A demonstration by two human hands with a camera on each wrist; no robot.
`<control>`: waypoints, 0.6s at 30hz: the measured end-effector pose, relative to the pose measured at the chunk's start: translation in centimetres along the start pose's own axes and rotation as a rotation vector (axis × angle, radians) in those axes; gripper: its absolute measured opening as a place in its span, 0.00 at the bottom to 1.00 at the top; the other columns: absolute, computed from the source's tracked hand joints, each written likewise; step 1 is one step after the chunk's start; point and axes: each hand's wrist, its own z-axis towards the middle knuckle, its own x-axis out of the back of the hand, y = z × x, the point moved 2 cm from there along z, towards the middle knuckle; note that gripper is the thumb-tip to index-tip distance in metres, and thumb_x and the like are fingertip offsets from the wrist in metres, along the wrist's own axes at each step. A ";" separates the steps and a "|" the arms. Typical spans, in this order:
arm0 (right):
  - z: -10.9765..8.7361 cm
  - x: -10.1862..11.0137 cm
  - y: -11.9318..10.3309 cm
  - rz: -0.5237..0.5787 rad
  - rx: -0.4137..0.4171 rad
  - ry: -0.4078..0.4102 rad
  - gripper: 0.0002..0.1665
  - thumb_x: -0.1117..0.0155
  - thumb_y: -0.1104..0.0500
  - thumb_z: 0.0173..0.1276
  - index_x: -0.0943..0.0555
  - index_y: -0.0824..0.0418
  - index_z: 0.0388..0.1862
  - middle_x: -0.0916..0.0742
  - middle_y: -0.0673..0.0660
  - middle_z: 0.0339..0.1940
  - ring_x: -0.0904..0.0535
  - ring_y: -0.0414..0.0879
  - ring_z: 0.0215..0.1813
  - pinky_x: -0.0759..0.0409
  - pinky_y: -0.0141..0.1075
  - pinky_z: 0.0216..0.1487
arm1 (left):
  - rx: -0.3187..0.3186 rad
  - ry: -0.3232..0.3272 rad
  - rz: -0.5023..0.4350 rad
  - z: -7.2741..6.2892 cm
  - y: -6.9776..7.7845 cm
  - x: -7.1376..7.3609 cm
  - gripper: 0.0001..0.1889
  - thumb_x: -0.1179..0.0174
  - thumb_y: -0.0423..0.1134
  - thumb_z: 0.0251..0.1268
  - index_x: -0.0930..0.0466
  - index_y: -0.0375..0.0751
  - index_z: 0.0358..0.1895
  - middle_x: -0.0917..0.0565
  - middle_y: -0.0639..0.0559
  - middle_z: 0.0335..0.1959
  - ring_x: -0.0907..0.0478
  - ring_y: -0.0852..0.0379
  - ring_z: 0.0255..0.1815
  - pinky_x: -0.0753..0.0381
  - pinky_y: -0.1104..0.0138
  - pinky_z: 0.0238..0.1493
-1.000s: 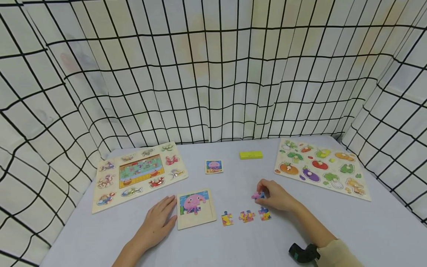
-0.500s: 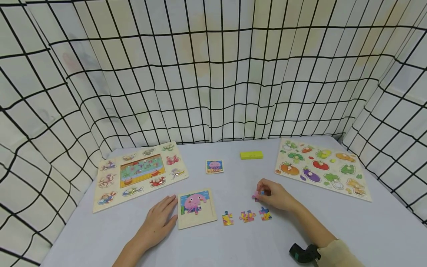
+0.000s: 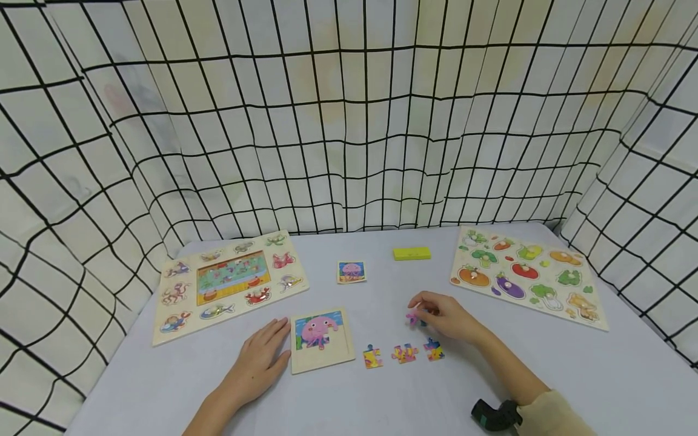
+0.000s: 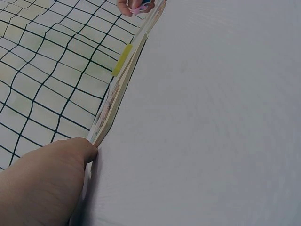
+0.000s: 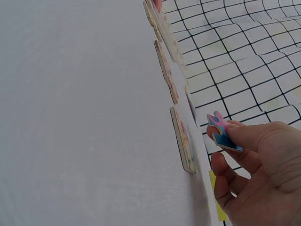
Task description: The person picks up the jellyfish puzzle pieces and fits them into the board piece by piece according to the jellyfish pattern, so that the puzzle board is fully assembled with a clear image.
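Note:
My right hand (image 3: pixel 444 315) pinches a pink and blue jigsaw piece (image 5: pixel 223 133) between thumb and fingers, lifted off the table in the right wrist view. Below it in the head view lie three loose pieces in a row: a yellow one (image 3: pixel 372 357), a pink and yellow one (image 3: pixel 405 353) and a blue and yellow one (image 3: pixel 434 349). My left hand (image 3: pixel 256 363) lies flat, fingers straight, touching the left edge of the wooden puzzle board (image 3: pixel 322 363). A pink jellyfish picture fills part of the board; bare wood shows at its lower right.
Behind the board lies a small jellyfish picture card (image 3: pixel 351 272), with a yellow block (image 3: pixel 411 254) to its right. A sea-animal board (image 3: pixel 229 284) stands at left, a vegetable board (image 3: pixel 526 275) at right. Black netting (image 3: pixel 349 127) over white cloth encloses the table's back and sides.
My right hand has shifted slightly left with the jigsaw piece, which has turned in the fingers. The left hand and the board stay put.

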 end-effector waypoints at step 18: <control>1.7 -1.1 -2.5 -0.037 0.053 -0.053 0.09 0.47 0.63 0.69 0.22 0.59 0.45 0.21 0.50 0.31 0.30 0.41 0.30 0.30 0.29 0.27 | 0.013 -0.008 -0.001 0.0 0.0 0.0 0.28 0.45 0.42 0.64 0.37 0.34 0.65 0.38 0.44 0.68 0.48 0.44 0.69 0.49 0.45 0.63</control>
